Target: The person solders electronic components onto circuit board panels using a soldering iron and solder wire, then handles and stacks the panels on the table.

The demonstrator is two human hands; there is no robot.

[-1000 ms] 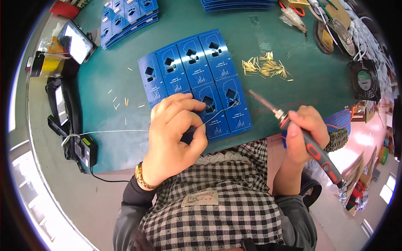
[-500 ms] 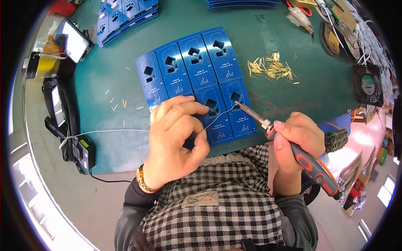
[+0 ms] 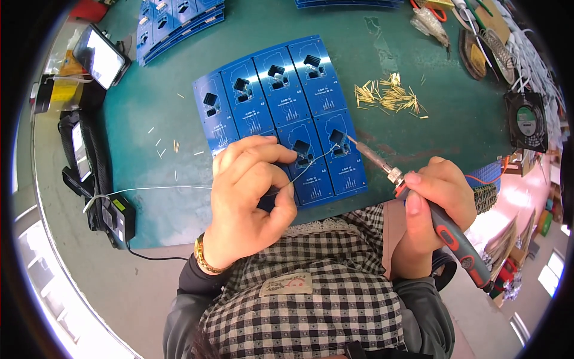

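Note:
A blue panel of circuit boards (image 3: 281,102) lies on the green mat (image 3: 418,137). My left hand (image 3: 251,197) rests on its near edge and pinches a thin solder wire (image 3: 314,161) whose end reaches a black part on the lower right board. My right hand (image 3: 433,203) grips a soldering iron (image 3: 418,203) with a red and black handle. Its metal tip (image 3: 353,142) touches that same black part (image 3: 338,137), right beside the wire's end.
A heap of small brass pins (image 3: 388,96) lies right of the panel. More blue panels (image 3: 179,18) are stacked at the back left. A phone (image 3: 101,57) stands at the far left, a black fan (image 3: 526,119) at the right, and black devices (image 3: 113,215) at the left edge.
My right hand has brought the iron's tip left and down onto the lower right board. The solder wire in my left hand now meets it there.

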